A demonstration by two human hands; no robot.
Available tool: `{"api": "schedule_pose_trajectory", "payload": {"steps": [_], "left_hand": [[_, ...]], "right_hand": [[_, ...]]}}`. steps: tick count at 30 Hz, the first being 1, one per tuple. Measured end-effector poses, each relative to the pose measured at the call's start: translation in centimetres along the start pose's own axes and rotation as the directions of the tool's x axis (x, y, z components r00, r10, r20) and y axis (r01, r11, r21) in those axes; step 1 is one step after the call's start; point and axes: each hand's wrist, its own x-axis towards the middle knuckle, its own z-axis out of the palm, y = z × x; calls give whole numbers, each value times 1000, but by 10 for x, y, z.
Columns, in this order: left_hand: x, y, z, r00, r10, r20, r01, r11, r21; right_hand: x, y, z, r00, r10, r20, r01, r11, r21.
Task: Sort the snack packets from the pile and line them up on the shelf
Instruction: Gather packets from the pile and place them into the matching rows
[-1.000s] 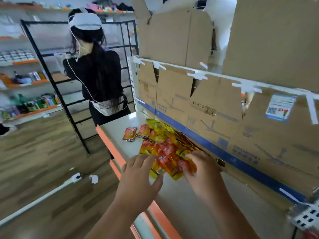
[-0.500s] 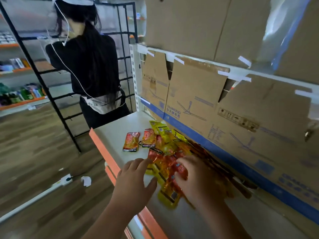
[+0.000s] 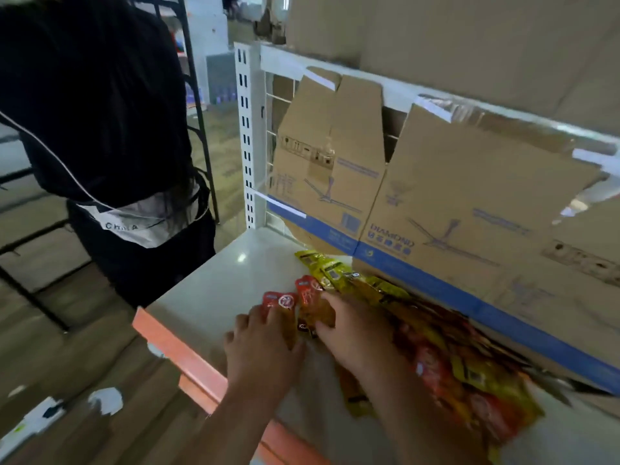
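Glossy foil-like packets (image 3: pixel 469 374) lie on a smooth, faintly shiny white shelf (image 3: pixel 218 286); matt brown cardboard (image 3: pixel 469 182) stands behind; the floor (image 3: pixel 84 364) looks wooden.

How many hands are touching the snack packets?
2. The left hand rests on a red packet near the shelf's orange edge; the right hand touches the next packet, beside the pile.

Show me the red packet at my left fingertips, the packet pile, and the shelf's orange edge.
red packet (image 3: pixel 280 300): head view, printed top end.
packet pile (image 3: pixel 469 377): head view, heap's middle.
orange edge (image 3: pixel 174 345): head view, front strip.
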Motion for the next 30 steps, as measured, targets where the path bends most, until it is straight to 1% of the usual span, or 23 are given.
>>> {"api": "schedule_pose_trajectory", "payload": {"steps": [2, 5, 8, 10, 13, 15, 18, 22, 26, 30], "left_hand": [[13, -8, 2, 999, 47, 9, -47, 998, -29], [28, -20, 3, 994, 104, -17, -105, 987, -117], [40, -29, 1, 982, 184, 44, -177, 975, -137], [45, -32, -3, 971, 234, 53, -225, 964, -145], [51, -39, -9, 962, 261, 82, -245, 956, -163], [52, -43, -10, 964, 260, 62, -241, 945, -219], [50, -47, -6, 959, 280, -34, -278, 915, -292], [41, -42, -5, 949, 241, -203, -304, 872, -384], [31, -21, -9, 912, 314, -264, -400, 825, -400], [19, 16, -11, 880, 399, -258, -475, 768, -430]], "right_hand": [[15, -10, 11, 998, 55, 7, -55, 998, -9], [29, -15, 30, 993, 109, -35, -113, 985, -133], [35, -19, 37, 979, 202, -30, -204, 964, -170], [39, -22, 37, 972, 232, -33, -234, 956, -178], [42, -23, 38, 967, 250, -56, -255, 961, -105], [40, -23, 38, 966, 248, -78, -251, 967, -35], [30, -24, 33, 972, 219, -82, -216, 975, 41], [10, -15, 22, 962, 219, -164, -187, 963, 193], [-14, -1, 4, 933, 232, -276, -185, 965, 187], [-44, 21, -18, 893, 333, -302, -274, 936, 222]]}}
